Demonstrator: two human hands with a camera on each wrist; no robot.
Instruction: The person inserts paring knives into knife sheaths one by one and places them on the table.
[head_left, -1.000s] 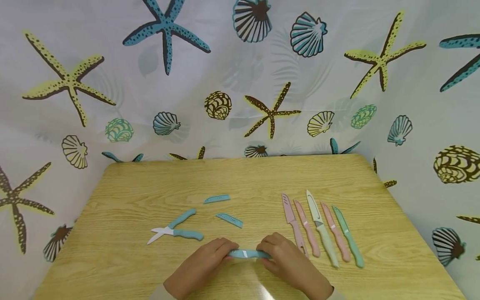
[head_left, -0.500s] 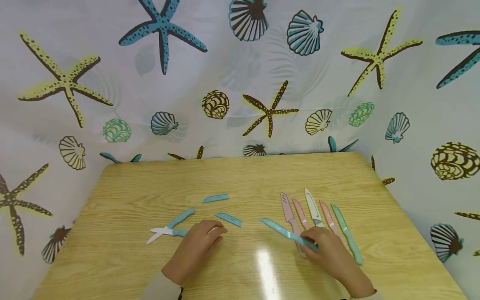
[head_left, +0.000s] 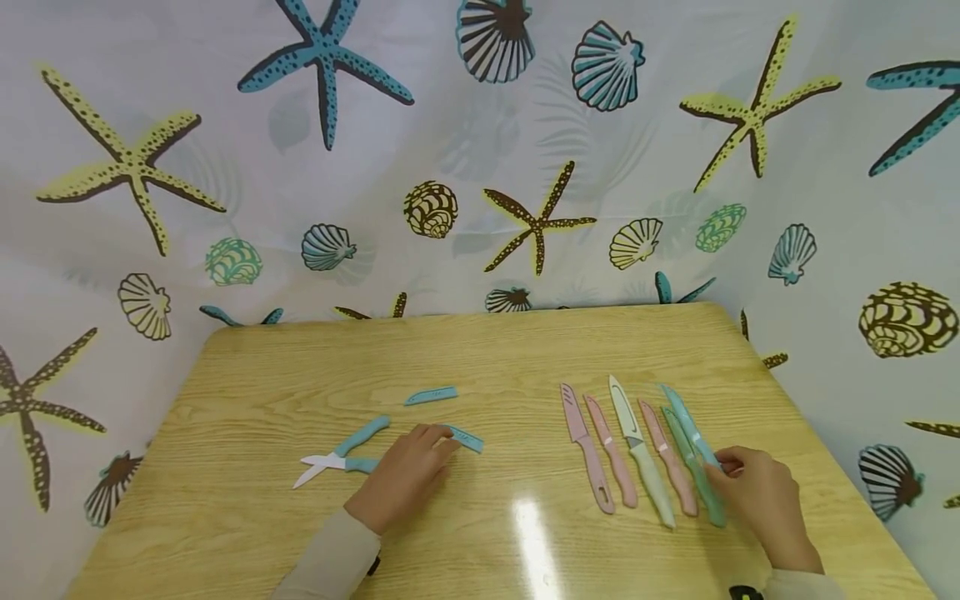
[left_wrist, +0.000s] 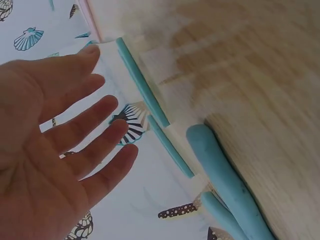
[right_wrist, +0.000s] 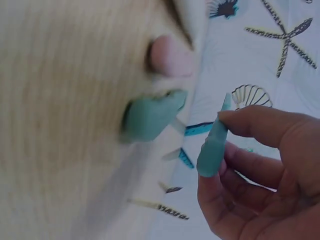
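Observation:
My right hand (head_left: 757,496) pinches a blue knife (head_left: 686,421) in its blade cover by the handle, at the right end of the row, just over the green knife (head_left: 705,487). In the right wrist view the thumb and fingers hold the knife's handle (right_wrist: 211,157). My left hand (head_left: 411,468) hovers with loose fingers beside the nearer blue blade cover (head_left: 467,439), partly hiding it; contact is unclear. Beyond lies a second blue blade cover (head_left: 431,396). Left of that hand, two blue-handled knives (head_left: 363,434) lie with bare white blades crossed.
Several knives lie side by side: a pink one with a slotted cover (head_left: 587,458), another pink knife (head_left: 611,450), a cream knife (head_left: 652,483) and a further pink knife (head_left: 669,458). The wooden table (head_left: 510,350) meets a shell-patterned curtain (head_left: 375,275).
Both hands held the blue knife, then the left let go. My right hand carried it rightward over the row and turned it in line with the others. My left hand shifted toward the nearer cover.

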